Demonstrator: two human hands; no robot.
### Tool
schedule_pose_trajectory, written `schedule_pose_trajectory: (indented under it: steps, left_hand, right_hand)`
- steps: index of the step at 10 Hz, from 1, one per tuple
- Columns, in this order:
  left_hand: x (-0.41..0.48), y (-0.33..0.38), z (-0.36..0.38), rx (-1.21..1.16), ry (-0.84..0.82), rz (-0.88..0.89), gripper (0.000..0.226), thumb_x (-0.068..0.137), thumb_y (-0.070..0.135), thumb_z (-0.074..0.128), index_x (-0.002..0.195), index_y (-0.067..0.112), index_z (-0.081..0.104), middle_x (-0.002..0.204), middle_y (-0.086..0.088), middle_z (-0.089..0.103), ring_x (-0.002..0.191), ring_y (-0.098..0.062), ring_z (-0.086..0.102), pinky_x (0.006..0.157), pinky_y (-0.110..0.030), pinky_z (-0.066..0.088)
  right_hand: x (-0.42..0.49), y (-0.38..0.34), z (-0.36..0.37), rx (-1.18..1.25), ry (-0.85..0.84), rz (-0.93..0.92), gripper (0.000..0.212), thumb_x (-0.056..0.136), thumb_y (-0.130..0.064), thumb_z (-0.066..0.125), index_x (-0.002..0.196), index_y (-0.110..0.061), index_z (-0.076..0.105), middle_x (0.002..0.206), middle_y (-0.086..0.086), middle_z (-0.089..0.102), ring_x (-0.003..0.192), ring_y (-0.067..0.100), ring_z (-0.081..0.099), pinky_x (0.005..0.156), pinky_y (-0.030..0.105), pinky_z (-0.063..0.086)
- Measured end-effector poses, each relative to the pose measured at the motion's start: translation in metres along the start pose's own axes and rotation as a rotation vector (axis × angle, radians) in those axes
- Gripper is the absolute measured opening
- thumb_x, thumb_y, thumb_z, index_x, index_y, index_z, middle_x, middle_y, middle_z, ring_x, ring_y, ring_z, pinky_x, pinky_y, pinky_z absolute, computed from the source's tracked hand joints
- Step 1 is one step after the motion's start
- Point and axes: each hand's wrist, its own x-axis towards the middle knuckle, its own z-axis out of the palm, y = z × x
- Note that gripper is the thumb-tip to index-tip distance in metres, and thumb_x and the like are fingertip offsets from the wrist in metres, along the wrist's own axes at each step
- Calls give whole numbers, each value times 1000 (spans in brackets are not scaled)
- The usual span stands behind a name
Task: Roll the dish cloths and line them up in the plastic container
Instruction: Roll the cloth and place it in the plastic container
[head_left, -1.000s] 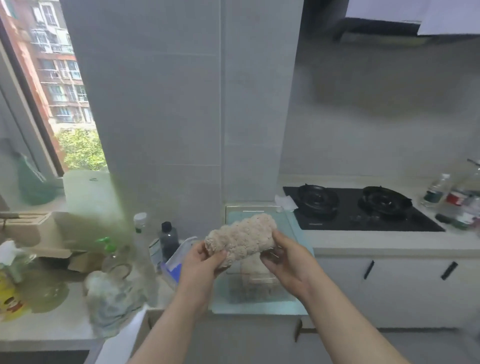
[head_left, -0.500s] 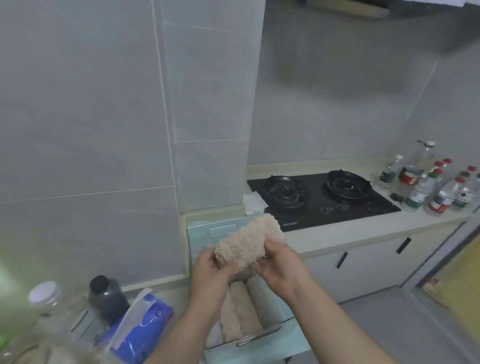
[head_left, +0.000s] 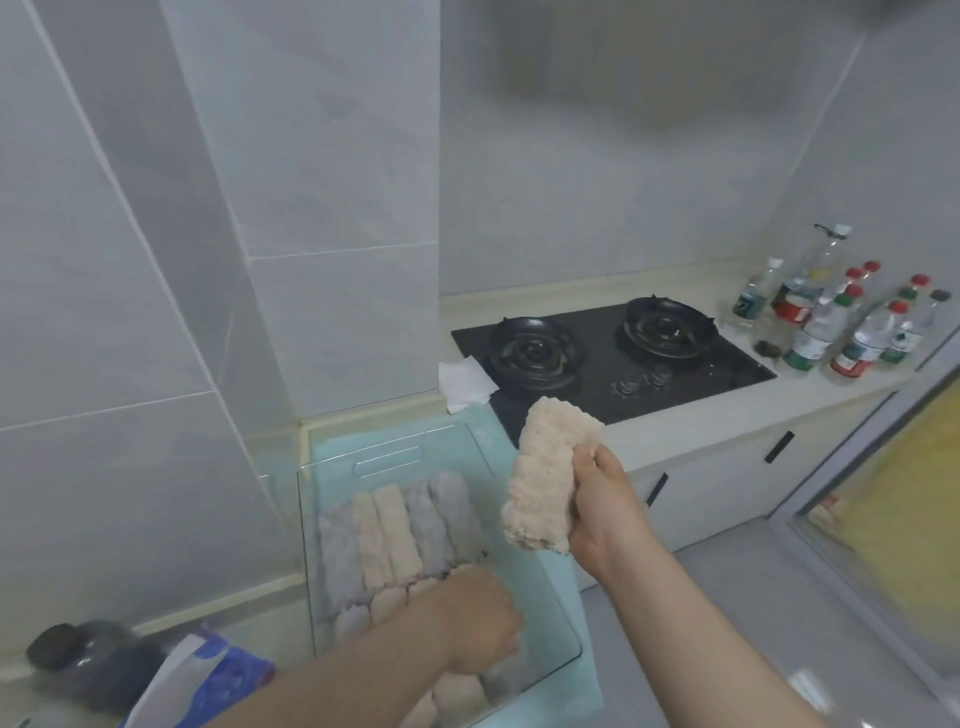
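A clear plastic container (head_left: 332, 525) sits on a pale blue mat on the counter. Several rolled dish cloths (head_left: 395, 525), grey and beige, lie side by side in it. My right hand (head_left: 602, 504) holds a rolled beige dish cloth (head_left: 545, 478) upright, just right of the container's rim and above it. My left hand (head_left: 478, 618) is inside the container at its near right part, fingers curled down against the rolled cloths; whether it grips one I cannot tell.
A black two-burner hob (head_left: 608, 353) is set in the counter to the right, with a white paper (head_left: 465, 384) at its left edge. Several bottles (head_left: 841, 322) stand at the far right. A blue packet (head_left: 208, 680) and a dark-capped bottle (head_left: 78, 654) sit at lower left.
My left hand let go of the beige roll and dropped into the container. My right hand now holds the roll alone, moved to the right. The camera tilted down.
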Motion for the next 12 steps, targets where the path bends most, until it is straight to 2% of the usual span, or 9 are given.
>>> schedule_pose_trajectory:
  steps: [2, 3, 4, 5, 6, 8, 9, 11, 12]
  left_hand:
    - [3, -1, -1, 103, -231, -120, 55, 100, 45, 23, 118, 9, 60, 119, -19, 59, 115, -33, 47, 104, -45, 27]
    - [-21, -12, -4, -41, -148, -117, 48, 99, 42, 34, 111, 7, 64, 119, -17, 60, 119, -34, 45, 108, -42, 28]
    - [-36, -20, 3, 16, 219, -132, 45, 92, 51, 44, 123, 24, 62, 134, 3, 57, 133, -17, 40, 116, -31, 24]
    - [-39, -21, 19, -226, -101, -202, 63, 94, 58, 31, 149, 28, 28, 157, 6, 22, 147, -17, 8, 120, -38, 0]
    - [-40, -27, 34, -245, -177, -230, 65, 90, 61, 30, 147, 29, 33, 154, 4, 30, 145, -18, 14, 119, -41, -1]
    - [-44, -23, 23, -257, -219, -210, 55, 96, 53, 28, 135, 21, 50, 146, -1, 44, 139, -19, 28, 118, -42, -6]
    - [-45, -24, 23, -255, -246, -205, 51, 98, 49, 26, 128, 23, 58, 139, -2, 51, 135, -21, 32, 118, -45, -4]
    - [-39, -26, 31, -215, -321, -244, 44, 97, 40, 32, 121, 21, 63, 131, -7, 54, 133, -24, 30, 119, -47, -2]
    - [-38, -26, 32, -193, -325, -243, 47, 98, 41, 29, 126, 22, 61, 135, -7, 52, 135, -24, 28, 119, -47, -5]
  right_hand:
    - [3, 22, 13, -515, -2, -113, 24, 102, -23, 31, 109, -19, 54, 104, 4, 63, 96, 21, 63, 89, 44, 54]
    - [4, 47, 21, -752, -51, -98, 24, 101, -22, 32, 106, -16, 55, 101, 1, 61, 94, 18, 59, 86, 32, 48]
    - [6, 79, 26, -833, -94, 22, 26, 100, -18, 31, 102, -13, 56, 100, 2, 61, 90, 16, 58, 75, 26, 45]
    - [7, 113, 20, -788, -34, 221, 29, 101, -10, 30, 107, -7, 59, 100, 11, 62, 77, 12, 54, 58, 16, 44]
    - [11, 130, 10, -820, 14, 362, 31, 101, -7, 29, 114, -2, 57, 119, 16, 60, 85, 18, 54, 73, 17, 48]
    - [11, 121, 18, -1094, -104, 319, 36, 102, -4, 33, 136, 2, 43, 139, 17, 48, 94, 13, 40, 45, 6, 33]
    - [19, 135, 13, -1262, -138, 242, 35, 102, -6, 34, 135, 1, 43, 140, 18, 47, 111, 20, 51, 65, 12, 40]
    - [25, 152, 12, -1539, -136, 77, 33, 101, -26, 30, 88, -14, 58, 105, 5, 62, 93, 21, 54, 78, 26, 38]
    - [22, 142, 19, -1638, -205, 121, 23, 96, -13, 42, 112, -13, 57, 122, 14, 57, 112, 29, 56, 74, 28, 37]
